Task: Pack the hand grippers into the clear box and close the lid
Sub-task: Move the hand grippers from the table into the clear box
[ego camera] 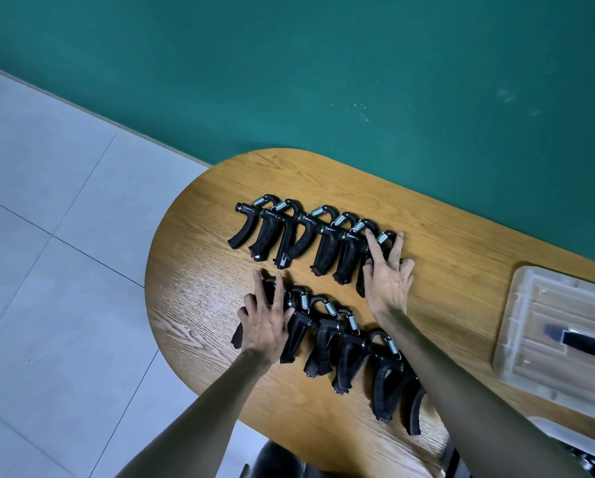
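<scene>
Green wall and grey tiles surround a wooden table [199, 236] holding two rows of black grippers: six in the far row [310, 236], about six in the near row [341, 343], handles toward the person. Left hand [265, 322] and right hand [387, 281] lie spread on row ends, clasping nothing. Clear box [517, 326] sits right, lid on

Two bare forearms enter from bottom edge, no sleeves visible up to frame limit. Left hand [266, 322] and right hand [387, 281] bare: no gloves, rings, watch or wristbands. Fingers [372, 241] slender, nails short and unpainted.
</scene>
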Available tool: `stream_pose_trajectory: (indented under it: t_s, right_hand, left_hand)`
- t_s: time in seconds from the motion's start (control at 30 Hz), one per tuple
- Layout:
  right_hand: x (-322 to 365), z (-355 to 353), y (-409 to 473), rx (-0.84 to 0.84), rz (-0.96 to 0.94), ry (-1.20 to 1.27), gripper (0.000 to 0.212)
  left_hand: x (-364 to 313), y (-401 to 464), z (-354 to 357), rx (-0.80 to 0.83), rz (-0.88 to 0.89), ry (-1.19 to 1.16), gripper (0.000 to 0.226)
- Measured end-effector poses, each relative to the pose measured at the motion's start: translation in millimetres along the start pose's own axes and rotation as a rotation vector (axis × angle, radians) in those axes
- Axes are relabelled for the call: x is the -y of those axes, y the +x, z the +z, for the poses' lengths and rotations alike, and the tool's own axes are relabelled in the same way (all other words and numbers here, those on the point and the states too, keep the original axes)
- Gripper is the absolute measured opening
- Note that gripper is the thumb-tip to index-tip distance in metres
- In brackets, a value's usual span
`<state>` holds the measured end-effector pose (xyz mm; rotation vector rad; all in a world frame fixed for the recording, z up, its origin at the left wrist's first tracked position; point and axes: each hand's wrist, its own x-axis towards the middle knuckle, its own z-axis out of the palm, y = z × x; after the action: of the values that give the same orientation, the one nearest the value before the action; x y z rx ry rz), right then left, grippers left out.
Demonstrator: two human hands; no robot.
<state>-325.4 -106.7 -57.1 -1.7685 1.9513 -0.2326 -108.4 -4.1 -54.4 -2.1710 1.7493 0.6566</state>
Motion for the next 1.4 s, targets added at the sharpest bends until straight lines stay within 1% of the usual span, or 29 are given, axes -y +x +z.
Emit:
stream_pose_trajectory:
  t_s: [0.17, 0.3, 0.4, 0.63, 0.83, 0.93, 1.07, 1.2, 1.27, 1.4]
  right_hand:
    - [0.5, -17.4, -17.9, -0.015, -0.106, -0.090, 0.073]
    - [6.1, -33.8, -34.4, -0.023, -0.160, -0.143, 0.082]
    - [12.1, -51.2, -50.6, -0.015, -0.190, -0.200, 0.083]
    - [20.7, -94.7, -98.0, -0.074, -0.182, -0.204, 0.080]
    - [12.8, -128.5, -147.1, -0.172, -0.144, -0.239, 0.081]
    - [-1.2, -144.2, -169.7, -0.226, -0.114, -0.249, 0.080]
    - [-28.1, -169.0, -198.0, -0.286, -0.068, -0.223, 0.077]
    - [-61.4, -195.0, -224.4, -0.334, -0.022, -0.194, 0.070]
    - [-82.0, -208.1, -237.9, -0.353, -0.017, -0.160, 0.066]
    - [-131.8, -235.0, -273.1, -0.386, 0.011, -0.130, 0.066]
  left_hand:
    - [-7.5, -6.8, -9.6, -0.016, 0.003, 0.022, 0.077]
    - [-15.3, -16.4, -30.3, -0.073, -0.005, -0.020, 0.074]
    - [-25.7, -25.5, -50.5, -0.114, 0.009, -0.018, 0.072]
    - [-59.2, -58.5, -91.8, -0.176, 0.075, -0.076, 0.070]
    - [-94.6, -98.9, -111.3, -0.269, 0.118, 0.052, 0.068]
    - [-115.5, -117.8, -120.4, -0.322, 0.148, 0.050, 0.068]
    - [-146.4, -149.2, -126.4, -0.333, 0.209, -0.013, 0.068]
    - [-187.6, -181.2, -116.7, -0.346, 0.243, -0.075, 0.068]
    - [-211.5, -199.2, -108.8, -0.327, 0.260, -0.091, 0.068]
    - [-263.4, -238.7, -86.9, -0.303, 0.302, -0.066, 0.069]
